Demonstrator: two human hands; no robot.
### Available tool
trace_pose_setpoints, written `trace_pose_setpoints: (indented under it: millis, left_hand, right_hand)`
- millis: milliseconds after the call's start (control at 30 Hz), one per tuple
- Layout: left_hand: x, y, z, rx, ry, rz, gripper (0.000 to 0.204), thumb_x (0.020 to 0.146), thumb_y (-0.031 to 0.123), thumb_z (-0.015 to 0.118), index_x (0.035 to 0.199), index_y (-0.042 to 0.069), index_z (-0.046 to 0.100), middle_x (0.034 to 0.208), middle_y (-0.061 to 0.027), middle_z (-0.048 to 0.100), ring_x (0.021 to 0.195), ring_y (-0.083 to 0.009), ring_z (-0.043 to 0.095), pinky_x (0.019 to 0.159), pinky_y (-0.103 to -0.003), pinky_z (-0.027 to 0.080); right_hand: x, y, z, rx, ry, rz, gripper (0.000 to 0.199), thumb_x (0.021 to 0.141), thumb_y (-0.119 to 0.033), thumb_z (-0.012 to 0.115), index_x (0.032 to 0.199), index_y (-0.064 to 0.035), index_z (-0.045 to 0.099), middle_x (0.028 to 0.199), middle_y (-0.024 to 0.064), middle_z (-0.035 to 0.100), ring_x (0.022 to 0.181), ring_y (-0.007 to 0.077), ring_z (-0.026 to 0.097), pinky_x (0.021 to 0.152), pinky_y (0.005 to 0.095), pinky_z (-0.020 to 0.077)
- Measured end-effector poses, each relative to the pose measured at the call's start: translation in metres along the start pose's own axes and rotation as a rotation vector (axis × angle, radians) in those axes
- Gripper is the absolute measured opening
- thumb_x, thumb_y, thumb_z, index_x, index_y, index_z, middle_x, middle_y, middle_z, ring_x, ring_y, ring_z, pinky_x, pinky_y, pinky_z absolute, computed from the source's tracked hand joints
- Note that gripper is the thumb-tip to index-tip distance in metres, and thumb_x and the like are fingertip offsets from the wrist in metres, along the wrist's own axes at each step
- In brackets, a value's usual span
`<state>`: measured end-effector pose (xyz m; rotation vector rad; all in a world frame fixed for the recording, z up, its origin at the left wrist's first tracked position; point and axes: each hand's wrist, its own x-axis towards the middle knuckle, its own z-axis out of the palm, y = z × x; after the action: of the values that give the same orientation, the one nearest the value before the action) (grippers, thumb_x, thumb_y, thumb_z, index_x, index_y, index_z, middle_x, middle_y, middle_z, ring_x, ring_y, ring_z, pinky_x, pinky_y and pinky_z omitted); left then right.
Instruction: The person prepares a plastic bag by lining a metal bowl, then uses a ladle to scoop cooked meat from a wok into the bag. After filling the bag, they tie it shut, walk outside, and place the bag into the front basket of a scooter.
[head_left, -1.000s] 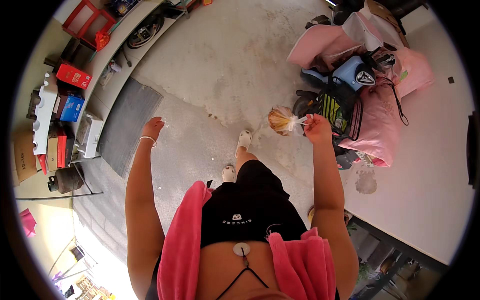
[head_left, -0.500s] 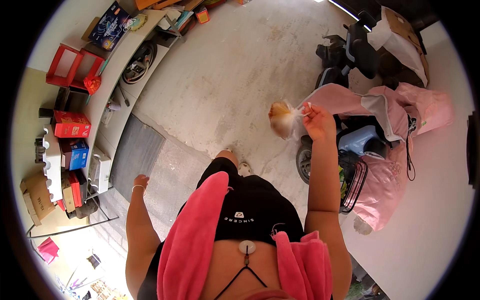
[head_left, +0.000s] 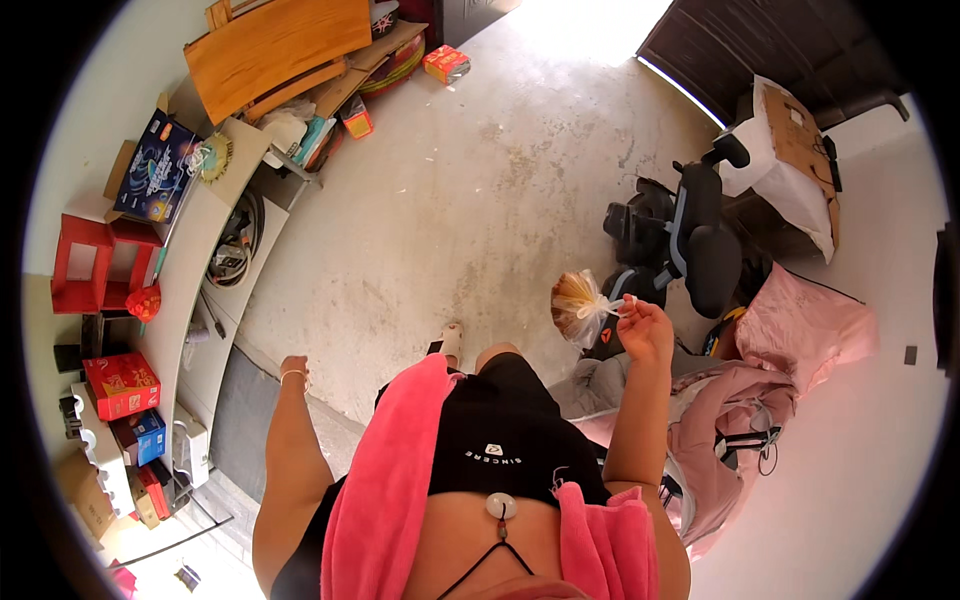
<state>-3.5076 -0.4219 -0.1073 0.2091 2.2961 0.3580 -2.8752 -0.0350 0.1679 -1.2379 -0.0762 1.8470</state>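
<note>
My right hand (head_left: pixel 645 328) is raised ahead of me on the right, its fingers pinched round the knotted top of a small clear plastic bag (head_left: pixel 586 308). Inside the bag is something rounded, brown and yellowish, whose kind I cannot make out. My left hand (head_left: pixel 296 373) hangs low at my left side, a thin bracelet at its wrist. Its fingers look loosely curled, and nothing shows in them. The long shelf unit is nearest to it.
On the left runs a pale shelf unit (head_left: pixel 198 265) with red boxes (head_left: pixel 121 386) and a cable coil. A wooden tabletop (head_left: pixel 275 50) leans beyond it. To the right stand a scooter with a black seat (head_left: pixel 713 268), pink covers (head_left: pixel 805 325) and a cardboard box (head_left: pixel 792 135).
I have moved forward past the pink-covered scooter; the shelves and far boxes shifted lower in view. My right hand still holds the bag, now a little lower. My left hand has swung slightly forward.
</note>
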Motion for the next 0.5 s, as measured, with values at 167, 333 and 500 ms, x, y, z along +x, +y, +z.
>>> trace_pose_setpoints:
  millis: [167, 333, 500]
  left_hand:
    - [-0.001, 0.502, 0.024, 0.072, -0.090, 0.949, 0.034, 0.084, 0.020, 0.061, 0.112, 0.001, 0.059, 0.096, -0.0097, 0.066, 0.086, -0.0173, 0.063, 0.075, -0.029, 0.049]
    - [-0.012, 0.720, 0.055, -0.107, -0.310, 1.174, 0.032, 0.085, 0.013, 0.061, 0.114, 0.001, 0.058, 0.098, -0.0086, 0.066, 0.093, -0.0150, 0.062, 0.080, -0.027, 0.049]
    - [0.117, 0.653, 0.044, 0.686, -0.195, 0.705, 0.039, 0.077, 0.030, 0.068, 0.105, 0.004, 0.064, 0.095, -0.0128, 0.067, 0.090, -0.0229, 0.063, 0.081, -0.031, 0.049]
  right_hand:
    - [0.121, -0.068, 0.054, 0.042, 0.077, -0.014, 0.026, 0.081, -0.005, 0.050, 0.104, 0.0080, 0.053, 0.085, 0.0093, 0.059, 0.071, 0.0165, 0.058, 0.057, 0.0262, 0.0432]
    - [0.255, -0.146, 0.101, 0.121, 0.167, 0.016, 0.025, 0.080, -0.007, 0.049, 0.100, 0.0070, 0.053, 0.079, 0.0078, 0.059, 0.069, 0.0169, 0.057, 0.055, 0.0254, 0.0428]
    - [0.360, -0.222, 0.162, 0.089, 0.217, 0.024, 0.019, 0.079, -0.007, 0.052, 0.094, 0.0047, 0.055, 0.077, 0.0061, 0.060, 0.067, 0.0154, 0.058, 0.054, 0.0245, 0.0423]
